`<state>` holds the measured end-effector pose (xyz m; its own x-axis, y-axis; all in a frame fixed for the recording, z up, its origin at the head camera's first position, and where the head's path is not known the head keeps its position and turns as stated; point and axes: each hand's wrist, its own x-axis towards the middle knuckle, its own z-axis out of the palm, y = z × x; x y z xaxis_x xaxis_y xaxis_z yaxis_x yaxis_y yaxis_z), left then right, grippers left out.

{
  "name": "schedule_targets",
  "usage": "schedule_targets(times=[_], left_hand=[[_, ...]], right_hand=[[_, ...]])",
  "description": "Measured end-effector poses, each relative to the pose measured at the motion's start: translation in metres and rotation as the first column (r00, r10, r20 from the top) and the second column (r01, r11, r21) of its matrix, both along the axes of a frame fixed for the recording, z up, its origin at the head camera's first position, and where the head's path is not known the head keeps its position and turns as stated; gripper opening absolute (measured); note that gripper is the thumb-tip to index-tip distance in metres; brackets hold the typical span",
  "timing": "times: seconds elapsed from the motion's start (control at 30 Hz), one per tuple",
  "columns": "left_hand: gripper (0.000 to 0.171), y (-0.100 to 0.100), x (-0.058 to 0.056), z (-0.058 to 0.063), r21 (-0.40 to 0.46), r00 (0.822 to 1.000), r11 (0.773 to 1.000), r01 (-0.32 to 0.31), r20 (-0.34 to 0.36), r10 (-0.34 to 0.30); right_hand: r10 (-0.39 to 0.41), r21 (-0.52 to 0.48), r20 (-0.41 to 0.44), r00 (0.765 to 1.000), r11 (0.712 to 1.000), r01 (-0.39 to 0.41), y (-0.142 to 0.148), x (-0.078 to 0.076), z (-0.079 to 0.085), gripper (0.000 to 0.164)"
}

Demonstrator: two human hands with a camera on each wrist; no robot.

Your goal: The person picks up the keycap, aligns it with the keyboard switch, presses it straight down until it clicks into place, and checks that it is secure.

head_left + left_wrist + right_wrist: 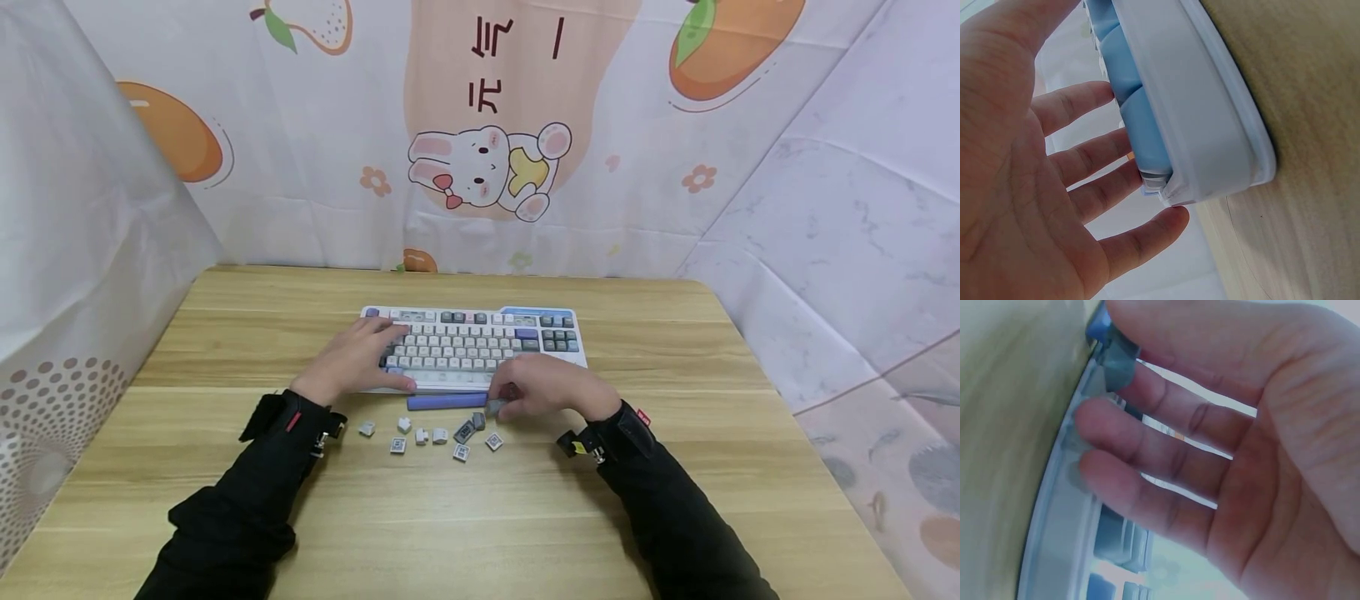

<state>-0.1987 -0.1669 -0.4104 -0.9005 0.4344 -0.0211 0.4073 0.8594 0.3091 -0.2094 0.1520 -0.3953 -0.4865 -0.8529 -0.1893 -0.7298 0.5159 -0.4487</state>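
A white keyboard (450,342) with white, grey and purple-blue keycaps lies on the table. My left hand (348,360) rests over its left end, fingers spread; in the left wrist view the fingers reach along blue keycaps (1141,131) and the white case (1210,125). At the keyboard's front edge, right of centre, my right hand (543,385) pinches a grey keycap (1119,362) between thumb and index finger. Its other fingers are at the keyboard's side. A long purple spacebar keycap (442,402) lies along the front of the keyboard, its right end beside the pinched keycap.
Several loose keycaps lie in front of the keyboard, among them a dark grey one (464,432) and a white one (440,436). The wooden table (420,533) meets a printed curtain (315,167) at the back.
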Motion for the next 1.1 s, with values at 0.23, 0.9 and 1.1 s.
schedule_targets(times=[0.23, 0.9, 1.1], left_hand=[[0.1, 0.001, -0.002, 0.0, -0.011, 1.0, 1.0, -0.011, 0.011, 0.012], [0.1, 0.001, -0.001, 0.0, 0.018, 1.0, 1.0, 0.001, 0.009, -0.001], [0.1, 0.0, 0.0, 0.001, 0.008, 1.0, 1.0, -0.004, 0.012, 0.003]], right_hand=[[-0.118, -0.113, -0.167, 0.979, 0.989, 0.1, 0.009, -0.005, 0.004, 0.013], [-0.292, -0.148, -0.278, 0.915, 0.954, 0.26, 0.055, -0.032, 0.007, 0.022], [-0.294, -0.131, -0.279, 0.914, 0.955, 0.267, 0.052, -0.033, 0.0, 0.022]])
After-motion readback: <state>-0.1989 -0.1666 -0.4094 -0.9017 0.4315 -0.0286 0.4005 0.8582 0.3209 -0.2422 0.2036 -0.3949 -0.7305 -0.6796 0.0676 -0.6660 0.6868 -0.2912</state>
